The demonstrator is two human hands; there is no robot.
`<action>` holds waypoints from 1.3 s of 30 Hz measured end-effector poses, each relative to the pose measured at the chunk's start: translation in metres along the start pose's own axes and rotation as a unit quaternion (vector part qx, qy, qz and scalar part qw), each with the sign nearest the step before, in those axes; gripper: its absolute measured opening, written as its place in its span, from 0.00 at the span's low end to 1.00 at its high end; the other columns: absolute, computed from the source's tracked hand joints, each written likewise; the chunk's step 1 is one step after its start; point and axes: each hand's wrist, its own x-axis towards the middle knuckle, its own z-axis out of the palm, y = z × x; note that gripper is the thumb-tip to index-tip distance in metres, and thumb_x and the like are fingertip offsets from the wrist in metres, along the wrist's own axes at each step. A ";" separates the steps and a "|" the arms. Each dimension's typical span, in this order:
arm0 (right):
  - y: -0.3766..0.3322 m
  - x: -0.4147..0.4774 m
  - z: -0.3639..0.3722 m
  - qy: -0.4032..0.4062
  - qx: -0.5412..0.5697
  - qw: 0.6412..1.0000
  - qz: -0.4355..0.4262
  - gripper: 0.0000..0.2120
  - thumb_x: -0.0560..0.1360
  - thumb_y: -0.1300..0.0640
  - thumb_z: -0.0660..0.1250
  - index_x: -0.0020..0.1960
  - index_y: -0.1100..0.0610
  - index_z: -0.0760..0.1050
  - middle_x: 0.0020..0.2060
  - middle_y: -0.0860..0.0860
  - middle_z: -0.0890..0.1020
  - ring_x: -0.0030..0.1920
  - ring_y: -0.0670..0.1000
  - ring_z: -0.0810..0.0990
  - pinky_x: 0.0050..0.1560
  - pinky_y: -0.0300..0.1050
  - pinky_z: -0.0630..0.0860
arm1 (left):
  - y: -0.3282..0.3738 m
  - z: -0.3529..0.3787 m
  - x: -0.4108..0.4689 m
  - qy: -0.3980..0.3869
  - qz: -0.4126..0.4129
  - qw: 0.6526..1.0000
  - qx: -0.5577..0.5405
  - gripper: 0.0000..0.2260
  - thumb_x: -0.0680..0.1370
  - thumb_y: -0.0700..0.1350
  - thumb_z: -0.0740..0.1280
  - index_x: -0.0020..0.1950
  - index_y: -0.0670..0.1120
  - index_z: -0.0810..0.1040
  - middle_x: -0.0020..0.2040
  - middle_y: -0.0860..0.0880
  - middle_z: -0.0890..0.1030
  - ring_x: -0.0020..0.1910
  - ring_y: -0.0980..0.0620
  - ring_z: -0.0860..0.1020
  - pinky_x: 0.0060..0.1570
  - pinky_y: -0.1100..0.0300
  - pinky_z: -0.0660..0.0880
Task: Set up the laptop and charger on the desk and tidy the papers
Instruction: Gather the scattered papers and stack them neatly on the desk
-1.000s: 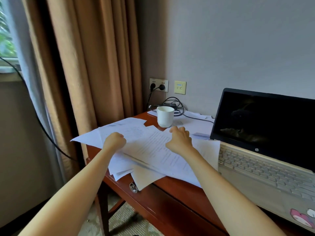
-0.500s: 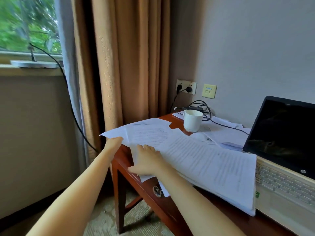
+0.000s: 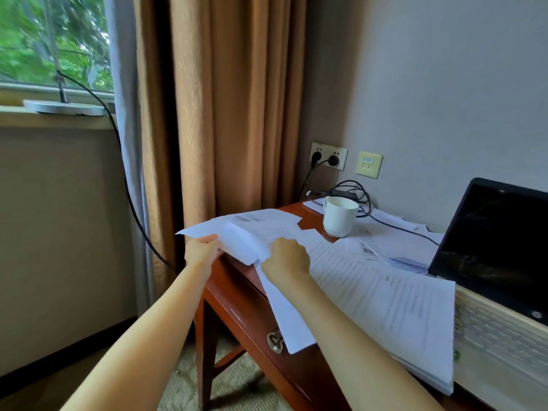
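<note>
head view: two bare hands work at the left end of one wooden desk point(image 3: 237, 295). the left hand point(image 3: 201, 252) pinches the left edge of one white sheet point(image 3: 240, 243), fingers curled at the paper, just off the desk corner. the right hand point(image 3: 286, 259) is curled in a loose fist on the same sheet's right end and grips it. the sheet bows up between the two hands.

the papers lie in four lots. a fan of loose sheets point(image 3: 267, 223) sits under and behind the held one; how many cannot be told. one long sheet point(image 3: 292, 321) hangs over the front edge, down beside the one metal drawer pull point(image 3: 274, 341). one thick stack point(image 3: 385, 307) lies right of the right arm, its far edge over the keyboard of the laptop point(image 3: 504, 247). more sheets point(image 3: 400, 235) lie behind, near the wall.

the one laptop stands open at the right end of the desk, screen dark, partly cut off by the frame. the one charger point(image 3: 344, 192) lies at the back by the wall in a coil of black cable point(image 3: 397, 226); one strand runs right across the rear sheets toward the laptop, its end hidden.

one white mug point(image 3: 339, 216) stands upright just in front of the charger, handle to the left. on the wall above are two plates: one outlet point(image 3: 328, 155) with two black plugs in it, and one yellowish plate point(image 3: 369, 164) beside it.

left of the desk hang a tan curtain point(image 3: 237, 99) and a pale one; one black cord point(image 3: 124, 173) drops from a round grey base point(image 3: 65, 107) on the sill
</note>
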 end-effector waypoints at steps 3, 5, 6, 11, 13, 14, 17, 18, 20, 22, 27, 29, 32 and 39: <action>0.011 0.005 -0.010 0.041 0.030 0.998 0.035 0.12 0.77 0.58 0.63 0.38 0.60 0.65 0.54 0.58 0.78 0.51 0.56 0.77 0.42 0.42 0.67 | 0.001 0.007 -0.011 -0.035 0.023 0.999 0.028 0.17 0.73 0.29 0.63 0.61 0.37 0.75 0.47 0.45 0.77 0.41 0.50 0.77 0.45 0.63 0.77; 0.015 0.011 -0.014 0.069 0.055 0.995 0.053 0.09 0.77 0.58 0.63 0.41 0.61 0.69 0.54 0.58 0.79 0.50 0.55 0.77 0.40 0.40 0.66 | 0.002 0.011 -0.020 -0.057 0.023 0.998 0.033 0.16 0.73 0.29 0.62 0.61 0.37 0.74 0.49 0.42 0.76 0.46 0.48 0.77 0.47 0.60 0.76; 0.017 0.014 -0.015 0.084 0.066 0.993 0.058 0.07 0.77 0.57 0.64 0.48 0.62 0.73 0.54 0.58 0.79 0.51 0.55 0.78 0.40 0.40 0.66 | 0.002 0.013 -0.024 -0.070 0.020 0.997 0.032 0.16 0.73 0.29 0.62 0.60 0.37 0.74 0.49 0.42 0.76 0.47 0.47 0.77 0.45 0.60 0.76; 0.022 0.025 -0.014 0.114 0.094 0.986 0.073 0.14 0.76 0.59 0.64 0.60 0.63 0.74 0.56 0.58 0.78 0.55 0.57 0.78 0.40 0.41 0.70 | -0.004 0.021 -0.055 -0.156 -0.005 0.986 0.057 0.09 0.73 0.30 0.66 0.50 0.40 0.76 0.44 0.42 0.78 0.41 0.48 0.80 0.34 0.66 0.79; 0.024 0.028 -0.012 0.122 0.141 0.979 0.077 0.12 0.76 0.62 0.64 0.58 0.62 0.77 0.53 0.57 0.79 0.52 0.57 0.78 0.38 0.40 0.69 | -0.009 0.024 -0.068 -0.178 -0.010 0.981 0.071 0.07 0.73 0.31 0.67 0.47 0.41 0.76 0.40 0.43 0.79 0.35 0.51 0.79 0.31 0.68 0.79; 0.025 0.029 -0.012 0.127 0.174 0.973 0.078 0.10 0.75 0.64 0.63 0.55 0.62 0.78 0.49 0.57 0.79 0.49 0.56 0.78 0.37 0.39 0.68 | -0.011 0.026 -0.073 -0.186 -0.010 0.980 0.076 0.06 0.74 0.31 0.67 0.45 0.42 0.76 0.39 0.44 0.79 0.33 0.52 0.79 0.31 0.68 0.78; 0.024 0.029 -0.013 0.093 0.271 0.955 0.078 0.12 0.73 0.66 0.64 0.54 0.62 0.80 0.50 0.55 0.80 0.52 0.55 0.77 0.45 0.40 0.72 | -0.019 0.030 -0.084 -0.207 -0.010 0.975 0.086 0.07 0.74 0.31 0.66 0.43 0.42 0.76 0.36 0.45 0.78 0.30 0.53 0.77 0.29 0.68 0.77; 0.022 0.027 -0.012 0.066 0.297 0.950 0.075 0.13 0.73 0.65 0.65 0.57 0.61 0.79 0.54 0.55 0.80 0.55 0.55 0.78 0.51 0.43 0.75 | -0.020 0.031 -0.087 -0.207 -0.009 0.975 0.084 0.06 0.74 0.31 0.66 0.44 0.41 0.76 0.35 0.45 0.78 0.30 0.52 0.77 0.29 0.67 0.76; 0.019 0.018 -0.011 -0.020 0.349 0.934 0.080 0.14 0.75 0.60 0.66 0.59 0.60 0.78 0.56 0.55 0.80 0.57 0.56 0.78 0.58 0.48 0.77 | -0.022 0.031 -0.089 -0.203 -0.002 0.975 0.087 0.05 0.74 0.32 0.66 0.47 0.40 0.76 0.37 0.44 0.78 0.32 0.51 0.77 0.31 0.65 0.76; 0.021 0.005 -0.012 -0.134 0.407 0.900 0.077 0.14 0.78 0.57 0.62 0.61 0.61 0.75 0.58 0.58 0.79 0.57 0.55 0.79 0.59 0.47 0.76 | -0.022 0.029 -0.089 -0.195 0.013 0.975 0.108 0.07 0.75 0.35 0.65 0.52 0.39 0.77 0.42 0.42 0.80 0.37 0.50 0.78 0.34 0.63 0.77; 0.038 -0.005 -0.002 -0.207 0.214 0.952 -0.069 0.31 0.73 0.64 0.65 0.74 0.59 0.59 0.70 0.55 0.67 0.69 0.54 0.68 0.67 0.47 0.67 | -0.016 0.028 -0.089 -0.169 0.038 0.969 0.174 0.12 0.71 0.36 0.64 0.54 0.39 0.74 0.41 0.45 0.79 0.39 0.50 0.77 0.36 0.60 0.72; 0.035 -0.007 0.004 -0.139 0.101 0.979 -0.110 0.30 0.74 0.62 0.66 0.73 0.58 0.60 0.68 0.55 0.69 0.67 0.56 0.70 0.61 0.45 0.68 | -0.012 0.030 -0.093 -0.168 0.050 0.969 0.174 0.11 0.72 0.35 0.63 0.53 0.41 0.72 0.43 0.44 0.77 0.41 0.49 0.76 0.40 0.57 0.74; 0.028 -0.011 0.013 -0.007 -0.008 0.991 -0.131 0.19 0.78 0.60 0.62 0.68 0.58 0.67 0.63 0.56 0.73 0.61 0.57 0.74 0.53 0.45 0.71 | -0.010 0.028 -0.095 -0.184 0.084 0.961 0.186 0.16 0.72 0.34 0.64 0.58 0.45 0.69 0.45 0.49 0.77 0.45 0.51 0.77 0.51 0.54 0.77; 0.034 -0.002 0.012 0.090 -0.033 0.993 -0.074 0.15 0.81 0.64 0.53 0.64 0.61 0.71 0.58 0.60 0.78 0.57 0.60 0.77 0.54 0.48 0.74 | -0.008 0.007 -0.091 -0.136 0.082 0.958 0.239 0.27 0.74 0.34 0.63 0.69 0.47 0.58 0.39 0.47 0.74 0.37 0.52 0.75 0.42 0.56 0.75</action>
